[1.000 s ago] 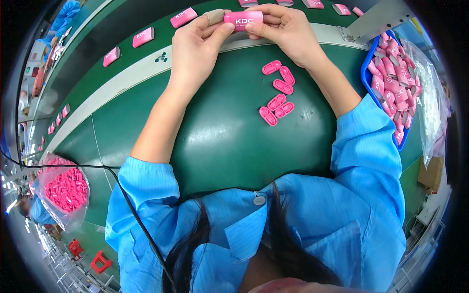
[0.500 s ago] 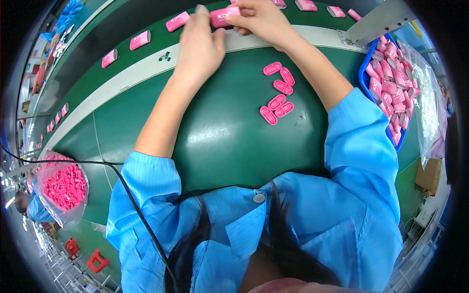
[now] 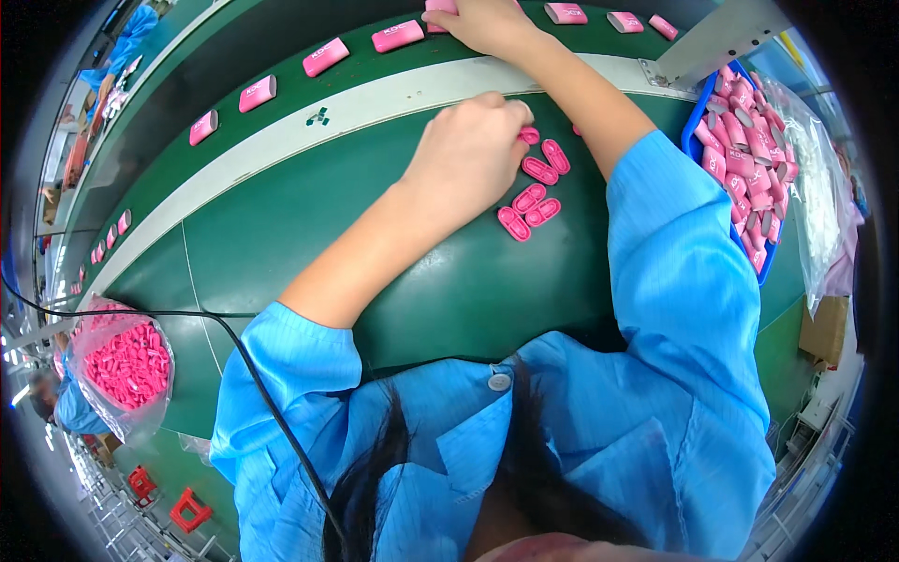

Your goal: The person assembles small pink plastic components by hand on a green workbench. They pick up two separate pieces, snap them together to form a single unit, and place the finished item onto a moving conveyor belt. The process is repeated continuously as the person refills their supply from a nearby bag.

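Observation:
My left hand (image 3: 473, 150) is over the green work surface (image 3: 403, 309), its fingers closed on a pink oval cap (image 3: 530, 136) at the top of a small group. Several more loose caps lie just below it, among them an upright-tilted one (image 3: 555, 156) and one lower left (image 3: 513, 224). At the top edge my right hand (image 3: 487, 26) reaches over the white rail (image 3: 375, 110). Its fingers are closed on a pink flattened sleeve-shaped shell (image 3: 440, 8), partly cut off by the picture edge. A row of similar shells (image 3: 398, 36) lies on the green strip beyond the rail.
A blue basket (image 3: 693, 140) full of pink shells stands at right, beside a clear plastic bag (image 3: 819, 215). At left is a bag of small pink parts (image 3: 126, 365). A black cable (image 3: 253, 375) crosses the left side. A metal bracket (image 3: 712, 47) rises at upper right.
My left hand has left the shell beyond the rail and come down right to the loose caps. My right hand has moved slightly up and left with the shell. The row of shells has shifted left.

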Motion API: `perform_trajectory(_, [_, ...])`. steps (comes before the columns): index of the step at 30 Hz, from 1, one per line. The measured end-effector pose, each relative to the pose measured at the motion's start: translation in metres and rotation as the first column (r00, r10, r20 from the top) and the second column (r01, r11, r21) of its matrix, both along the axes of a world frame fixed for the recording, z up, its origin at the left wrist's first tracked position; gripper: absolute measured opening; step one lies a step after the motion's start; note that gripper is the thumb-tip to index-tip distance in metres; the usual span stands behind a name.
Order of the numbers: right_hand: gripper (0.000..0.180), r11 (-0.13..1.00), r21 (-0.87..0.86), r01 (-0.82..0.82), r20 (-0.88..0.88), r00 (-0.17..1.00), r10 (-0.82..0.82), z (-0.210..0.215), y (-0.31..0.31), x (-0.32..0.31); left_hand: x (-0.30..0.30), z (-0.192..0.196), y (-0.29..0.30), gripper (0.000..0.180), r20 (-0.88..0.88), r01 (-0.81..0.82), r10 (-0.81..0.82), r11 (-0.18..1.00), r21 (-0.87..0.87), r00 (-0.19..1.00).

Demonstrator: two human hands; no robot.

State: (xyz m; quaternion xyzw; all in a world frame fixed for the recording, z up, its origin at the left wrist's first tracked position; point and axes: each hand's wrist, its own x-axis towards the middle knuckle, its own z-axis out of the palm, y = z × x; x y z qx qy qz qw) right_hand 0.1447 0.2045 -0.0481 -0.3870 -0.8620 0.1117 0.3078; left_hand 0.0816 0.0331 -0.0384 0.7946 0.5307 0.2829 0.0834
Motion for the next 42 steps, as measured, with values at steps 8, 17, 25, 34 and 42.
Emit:
perform_trajectory(8, [0.028, 0.692, -0.425, -0.584, -0.716, 0.684, 0.139, 0.025, -0.065, 0.054, -0.057, 0.002, 0.02, 0.034, 0.666, -0.082, 0.336, 0.92, -0.382, 0.666])
perform_trajectory(17, [0.031, 0.619, -0.634, -0.464, -0.6, 0.8, -0.015, 0.001, -0.066, 0.059, -0.053, 0.005, 0.019, 0.034, 0.846, -0.064, 0.303, 0.95, -0.307, 0.439])
perform_trajectory(25, [0.023, 0.467, -0.54, -0.7, -0.8, 0.599, -0.028, 0.001, -0.074, 0.057, -0.054, 0.003, 0.019, 0.033, 0.82, -0.041, 0.261, 0.959, -0.28, 0.51])
perform_trajectory(34, [0.033, 0.774, -0.474, -0.419, -0.599, 0.798, 0.065, 0.009, -0.081, 0.055, -0.046, -0.008, 0.014, 0.03, 0.348, -0.279, 0.205, 0.944, 0.178, 0.915])
perform_trajectory(42, [0.035, 0.716, -0.581, -0.388, -0.495, 0.866, 0.068, -0.006, -0.051, 0.039, -0.047, -0.007, 0.019, 0.036, 0.096, -0.33, 0.316, 0.917, 0.224, 0.944])
